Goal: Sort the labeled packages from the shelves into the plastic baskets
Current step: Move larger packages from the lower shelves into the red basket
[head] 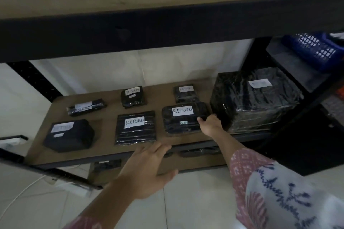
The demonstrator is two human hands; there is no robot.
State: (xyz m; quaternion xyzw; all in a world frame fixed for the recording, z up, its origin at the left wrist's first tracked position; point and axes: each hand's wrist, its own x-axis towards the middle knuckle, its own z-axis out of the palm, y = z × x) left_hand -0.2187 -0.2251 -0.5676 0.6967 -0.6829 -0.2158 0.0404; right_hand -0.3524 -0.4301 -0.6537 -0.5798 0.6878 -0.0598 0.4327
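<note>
Shelf (104, 152): right hand (211, 123) hides RETURN package (183, 119) edge.

The right hand (211, 124) is stretched far forward on a nearly straight arm, its fingers curled and its thumb (202, 122) pointing left, in a closing grasp. The left hand (147, 171) is held nearer and lower, palm down, its fingers spread flat and the thumb splayed out to the right. Patterned sleeves (279, 191) cover both forearms.
</note>
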